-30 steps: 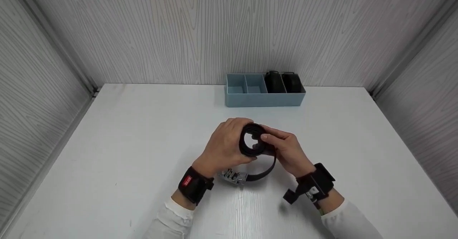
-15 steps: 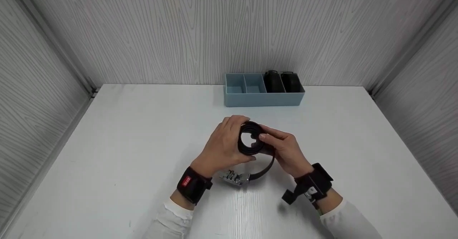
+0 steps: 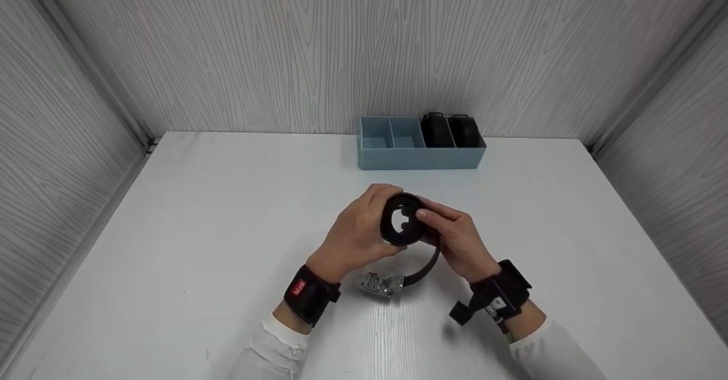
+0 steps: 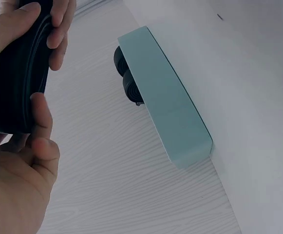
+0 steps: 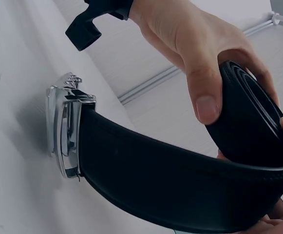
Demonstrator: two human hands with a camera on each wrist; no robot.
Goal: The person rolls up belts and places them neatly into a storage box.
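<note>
A black belt (image 3: 412, 233) is wound into a coil and held up between both hands. My left hand (image 3: 354, 231) grips the coil from its left side, fingers over the top and thumb below. On the other side my right hand (image 3: 463, 246) pinches it, thumb at the coil's near edge and fingers behind. From the coil a loose length of strap (image 5: 156, 175) curves down to the silver buckle (image 5: 66, 129), which hangs low over the white table. In the left wrist view the coil (image 4: 14, 83) shows edge-on between the fingers of both hands.
At the back of the table (image 3: 227, 209) stands a blue compartment box (image 3: 421, 158). Its two right compartments hold rolled black belts (image 3: 437, 131); the two left ones show bare floors. Wood-grain panels (image 3: 284, 50) close off the back and sides.
The buckle and loose strap have shifted slightly right, out from beside the left wrist. Both hands keep hold of the coil in nearly the same place.
</note>
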